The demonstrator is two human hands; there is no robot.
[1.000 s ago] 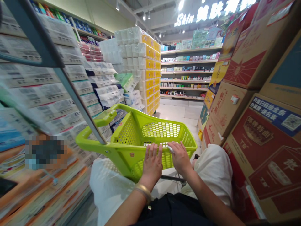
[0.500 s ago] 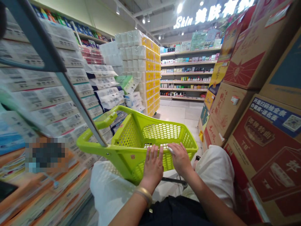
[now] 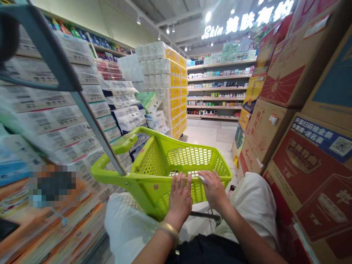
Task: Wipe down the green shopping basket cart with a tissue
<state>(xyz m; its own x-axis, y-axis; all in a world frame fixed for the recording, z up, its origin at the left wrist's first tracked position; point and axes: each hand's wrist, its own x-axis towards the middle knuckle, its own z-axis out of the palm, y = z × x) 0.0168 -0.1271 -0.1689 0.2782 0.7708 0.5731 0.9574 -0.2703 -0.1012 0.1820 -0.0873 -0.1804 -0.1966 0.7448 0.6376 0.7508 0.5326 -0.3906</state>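
A lime-green plastic shopping basket (image 3: pixel 154 161) on a trolley frame stands right in front of me, its grey pull handle (image 3: pixel 82 106) slanting up to the upper left. My left hand (image 3: pixel 180 196), with a gold bangle on the wrist, lies flat against the basket's near wall, fingers stretched out. Beside it, my right hand (image 3: pixel 214 190) rests on the near rim with its fingers bent over it. A small white thing (image 3: pixel 202 179) peeks out under its thumb side. My knees in white cloth show on both sides below the basket.
Stacks of packaged tissue (image 3: pixel 55 121) line the left side, with a tall pallet of paper rolls (image 3: pixel 165 84) ahead. Brown and red cartons (image 3: pixel 297 110) are piled close on the right. A narrow tiled aisle (image 3: pixel 209 135) leads to stocked shelves (image 3: pixel 220 91) at the back.
Both hands stay on the basket's near rim, almost unmoved. The whole view has slid slightly downward in the picture.
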